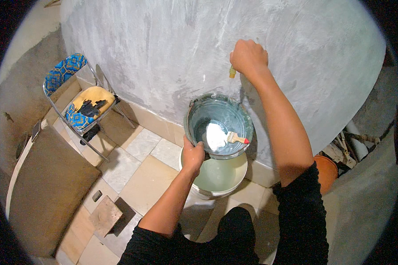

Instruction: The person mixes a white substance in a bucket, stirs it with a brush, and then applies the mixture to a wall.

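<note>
My left hand (193, 154) grips a grey-green bucket (194, 115) by its lower left rim. Inside the bucket lie a white patch, too indistinct to name, and a paintbrush (236, 138) with a wooden handle and a red tip. Below it stands a white pail (241, 179) of cloudy pale liquid. My right hand (248, 57) is closed on a brass tap (232, 73) at the grey wall, above the bucket; its spout shows under my fingers and the rest is hidden.
A folding chair (93, 99) with torn padding stands left, near a brown panel (48, 190). A small block (106, 215) and a dark object (97, 195) lie on the tiled floor. An orange container (325, 172) and some clutter (347, 150) sit low at the right.
</note>
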